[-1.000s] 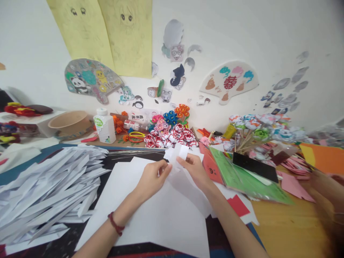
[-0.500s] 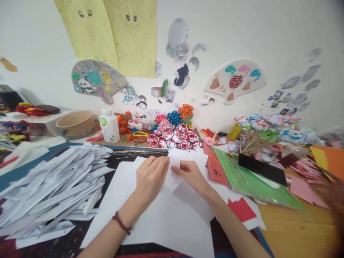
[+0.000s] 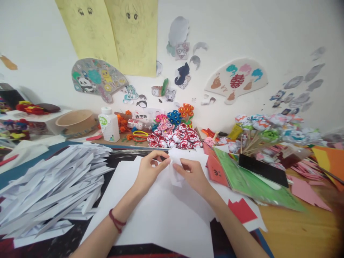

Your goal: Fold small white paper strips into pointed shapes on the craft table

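Note:
Between my two hands is a small folded piece of white paper (image 3: pixel 176 176), held up above large white sheets (image 3: pixel 150 222). My left hand (image 3: pixel 152 168), with a dark red cord on its wrist, pinches the paper's upper left edge between thumb and forefinger. From the other side my right hand (image 3: pixel 192 173) grips the same piece, thumb toward me and fingers curled. The paper's exact folds are hard to make out, white against white.
Left lies a heap of folded white paper strips (image 3: pixel 59 186). Behind stand a white bottle (image 3: pixel 108 125) and red-and-white paper flowers (image 3: pixel 177 138). At right are a green packet (image 3: pixel 258 182), a black phone (image 3: pixel 262 170), red paper (image 3: pixel 242 210) and flowers on sticks (image 3: pixel 264 127).
My left hand has turned, its thumb and forefinger now showing in a pinch where its back faced me before. The folded paper has tilted slightly; my right hand has barely moved.

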`<state>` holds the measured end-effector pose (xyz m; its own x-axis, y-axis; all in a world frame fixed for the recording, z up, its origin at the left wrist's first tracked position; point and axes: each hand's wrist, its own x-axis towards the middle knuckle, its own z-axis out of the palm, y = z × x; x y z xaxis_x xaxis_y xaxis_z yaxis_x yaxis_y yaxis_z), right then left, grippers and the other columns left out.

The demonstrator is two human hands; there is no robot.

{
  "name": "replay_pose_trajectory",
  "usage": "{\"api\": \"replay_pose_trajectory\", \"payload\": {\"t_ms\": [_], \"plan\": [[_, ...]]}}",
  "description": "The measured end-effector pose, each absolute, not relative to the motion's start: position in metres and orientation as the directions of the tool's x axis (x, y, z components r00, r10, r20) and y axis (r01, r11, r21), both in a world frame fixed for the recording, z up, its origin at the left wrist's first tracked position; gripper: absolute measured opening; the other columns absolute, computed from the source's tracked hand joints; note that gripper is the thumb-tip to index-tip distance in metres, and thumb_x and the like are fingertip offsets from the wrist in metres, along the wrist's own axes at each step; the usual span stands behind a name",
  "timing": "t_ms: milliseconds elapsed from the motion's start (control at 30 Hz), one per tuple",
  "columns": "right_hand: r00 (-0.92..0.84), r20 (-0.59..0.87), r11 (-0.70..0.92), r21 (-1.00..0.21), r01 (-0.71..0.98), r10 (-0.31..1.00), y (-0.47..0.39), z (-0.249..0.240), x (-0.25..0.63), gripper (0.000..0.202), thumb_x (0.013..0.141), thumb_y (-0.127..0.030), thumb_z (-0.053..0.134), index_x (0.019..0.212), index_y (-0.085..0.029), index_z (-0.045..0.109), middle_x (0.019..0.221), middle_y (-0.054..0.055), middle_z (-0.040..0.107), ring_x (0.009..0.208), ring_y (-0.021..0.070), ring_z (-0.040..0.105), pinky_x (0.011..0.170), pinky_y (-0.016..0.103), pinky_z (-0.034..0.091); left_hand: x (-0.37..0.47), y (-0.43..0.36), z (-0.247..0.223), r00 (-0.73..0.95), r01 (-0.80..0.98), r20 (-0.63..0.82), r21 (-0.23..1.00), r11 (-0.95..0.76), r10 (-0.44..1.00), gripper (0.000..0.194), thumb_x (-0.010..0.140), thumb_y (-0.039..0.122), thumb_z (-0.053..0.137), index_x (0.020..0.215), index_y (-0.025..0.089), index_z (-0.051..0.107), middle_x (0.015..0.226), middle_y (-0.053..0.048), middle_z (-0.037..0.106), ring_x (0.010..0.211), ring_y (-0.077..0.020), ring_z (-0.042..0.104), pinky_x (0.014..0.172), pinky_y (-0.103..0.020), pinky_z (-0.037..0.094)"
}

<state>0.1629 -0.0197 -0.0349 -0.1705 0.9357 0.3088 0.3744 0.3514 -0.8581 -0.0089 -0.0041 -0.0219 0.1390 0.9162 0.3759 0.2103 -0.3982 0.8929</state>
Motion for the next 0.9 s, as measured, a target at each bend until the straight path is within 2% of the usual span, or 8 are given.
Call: {"api": "replay_pose_trajectory", "payload": {"t_ms": [100, 200, 333, 467, 533, 633, 900], "plan": [[-0.161, 0.358, 0.393, -0.823, 0.411, 0.92, -0.021, -0.0316, 0.1623, 0.036, 0.085, -0.031, 0.051, 0.056, -0.017, 0.037, 0.057, -0.004, 0.033, 0.056, 0.0095, 0.032, 0.052, 0.022, 0.025, -0.0108, -0.0038, -0.0194, 0.191, 0.222, 0.282, 0.921, -0.321, 0.94, 0.019, 0.077, 0.035, 0.062, 0.081, 0.016, 0.066, 0.086, -0.003, 0.065, 0.071, -0.013, 0.052, 0.06, -0.023, 0.04], [-0.154, 0.389, 0.416, -0.797, 0.437, 0.908, -0.0216, -0.0292, 0.1626, 0.035, 0.085, -0.029, 0.052, 0.055, -0.017, 0.038, 0.057, -0.004, 0.034, 0.056, 0.0094, 0.032, 0.052, 0.023, 0.024, -0.0123, -0.0041, -0.0169, 0.246, 0.255, 0.246, 0.917, -0.307, 0.938, 0.02, 0.078, 0.035, 0.061, 0.08, 0.016, 0.068, 0.084, -0.004, 0.066, 0.071, -0.0137, 0.052, 0.061, -0.023, 0.04], [-0.153, 0.378, 0.406, -0.808, 0.426, 0.913, -0.0216, -0.0295, 0.1636, 0.031, 0.085, -0.03, 0.053, 0.058, -0.016, 0.045, 0.059, -0.003, 0.04, 0.056, 0.0101, 0.034, 0.052, 0.023, 0.025, -0.0136, -0.0037, -0.0167, 0.244, 0.281, 0.252, 0.906, -0.317, 0.936, 0.018, 0.077, 0.032, 0.061, 0.08, 0.016, 0.068, 0.084, -0.003, 0.066, 0.07, -0.0138, 0.052, 0.061, -0.024, 0.039], [-0.176, 0.327, 0.37, -0.854, 0.365, 0.929, -0.0202, -0.0304, 0.1652, 0.022, 0.084, -0.033, 0.055, 0.073, -0.015, 0.06, 0.069, 0.0, 0.052, 0.063, 0.0126, 0.043, 0.058, 0.024, 0.032, -0.0143, -0.0032, -0.0176, 0.229, 0.292, 0.261, 0.9, -0.322, 0.938, 0.018, 0.077, 0.032, 0.061, 0.078, 0.016, 0.068, 0.083, -0.004, 0.066, 0.071, -0.0139, 0.052, 0.062, -0.025, 0.038], [-0.175, 0.305, 0.349, -0.866, 0.358, 0.936, -0.0195, -0.0304, 0.1662, 0.021, 0.082, -0.032, 0.056, 0.071, -0.015, 0.06, 0.066, 0.0, 0.051, 0.062, 0.0124, 0.042, 0.057, 0.024, 0.032, -0.0145, -0.0033, -0.0175, 0.223, 0.298, 0.26, 0.9, -0.32, 0.939, 0.017, 0.077, 0.032, 0.061, 0.077, 0.016, 0.068, 0.082, -0.004, 0.066, 0.07, -0.0137, 0.051, 0.062, -0.025, 0.037], [-0.157, 0.3, 0.338, -0.87, 0.359, 0.941, -0.0188, -0.0305, 0.167, 0.027, 0.081, -0.03, 0.058, 0.058, -0.015, 0.052, 0.059, -0.003, 0.041, 0.056, 0.0104, 0.035, 0.053, 0.023, 0.027, -0.0142, -0.0037, -0.0171, 0.219, 0.294, 0.247, 0.906, -0.305, 0.944, 0.017, 0.076, 0.031, 0.062, 0.076, 0.015, 0.068, 0.081, -0.003, 0.066, 0.068, -0.0129, 0.05, 0.06, -0.024, 0.036], [-0.185, 0.298, 0.342, -0.891, 0.298, 0.937, -0.0184, -0.0352, 0.1674, 0.027, 0.08, -0.028, 0.059, 0.059, -0.016, 0.049, 0.059, -0.003, 0.04, 0.055, 0.0095, 0.033, 0.051, 0.023, 0.025, -0.0142, -0.0052, -0.0195, 0.191, 0.266, 0.215, 0.928, -0.262, 0.958, 0.017, 0.073, 0.033, 0.066, 0.075, 0.016, 0.069, 0.078, -0.002, 0.066, 0.064, -0.0116, 0.046, 0.059, -0.023, 0.036]]}}
